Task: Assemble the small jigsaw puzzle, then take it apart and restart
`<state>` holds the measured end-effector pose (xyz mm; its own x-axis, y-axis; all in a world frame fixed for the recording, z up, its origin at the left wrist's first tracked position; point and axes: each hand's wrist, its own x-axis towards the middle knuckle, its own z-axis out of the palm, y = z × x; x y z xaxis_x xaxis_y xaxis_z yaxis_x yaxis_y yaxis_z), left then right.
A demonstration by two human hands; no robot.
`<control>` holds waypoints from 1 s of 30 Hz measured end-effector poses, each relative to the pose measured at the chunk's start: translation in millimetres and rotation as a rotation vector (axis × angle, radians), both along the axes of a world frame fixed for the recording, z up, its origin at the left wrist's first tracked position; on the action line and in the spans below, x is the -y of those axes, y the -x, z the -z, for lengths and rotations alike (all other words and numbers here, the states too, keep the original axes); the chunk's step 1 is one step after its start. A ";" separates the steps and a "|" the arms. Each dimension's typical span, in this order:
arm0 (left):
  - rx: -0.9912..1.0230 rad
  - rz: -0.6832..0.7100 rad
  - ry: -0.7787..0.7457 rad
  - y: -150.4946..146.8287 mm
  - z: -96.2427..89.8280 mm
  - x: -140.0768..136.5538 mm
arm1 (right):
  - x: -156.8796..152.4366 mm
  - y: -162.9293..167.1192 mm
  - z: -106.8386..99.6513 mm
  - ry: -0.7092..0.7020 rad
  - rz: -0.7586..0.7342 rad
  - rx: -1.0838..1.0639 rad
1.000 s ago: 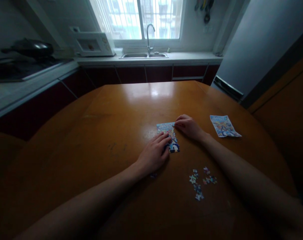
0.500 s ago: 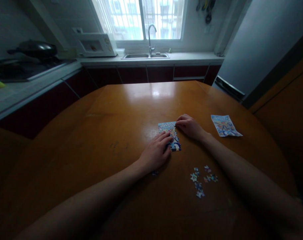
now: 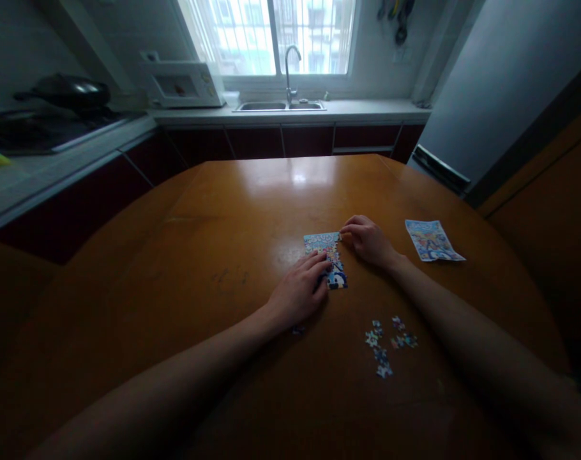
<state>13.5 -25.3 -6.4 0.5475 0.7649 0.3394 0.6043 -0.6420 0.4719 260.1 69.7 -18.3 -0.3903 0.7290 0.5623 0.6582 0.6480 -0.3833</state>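
A partly assembled jigsaw puzzle (image 3: 322, 241) with a colourful cartoon print lies on the wooden table. My left hand (image 3: 300, 285) rests flat across its lower left part, fingers stretched out and covering some of the picture. At the puzzle's upper right corner, my right hand (image 3: 368, 243) pinches a small puzzle piece (image 3: 339, 236) against the edge. The fingertips partly hide that piece, so whether it is locked in cannot be told. Several loose puzzle pieces (image 3: 380, 355) lie nearer to me, between my forearms. Another loose piece (image 3: 297, 330) sits just below my left wrist.
A creased printed sheet (image 3: 433, 241) with a similar picture lies to the right on the table (image 3: 252, 211). Beyond the table are a counter with a sink (image 3: 262, 107), a microwave (image 3: 182, 84), a pan (image 3: 63, 92) on the stove and a fridge (image 3: 501, 83).
My right fingers have shifted slightly up and right, uncovering more of the puzzle's upper right corner and the small piece there. The left hand stays in place.
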 end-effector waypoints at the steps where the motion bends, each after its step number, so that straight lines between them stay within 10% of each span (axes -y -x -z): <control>1: -0.003 0.003 0.001 0.0 -0.1 0.0 | -0.4 -0.8 0.6 0.000 0.000 -0.003; 30: -0.065 -0.009 0.053 -0.7 -5.5 0.3 | -0.8 -1.0 2.9 0.097 -0.013 0.021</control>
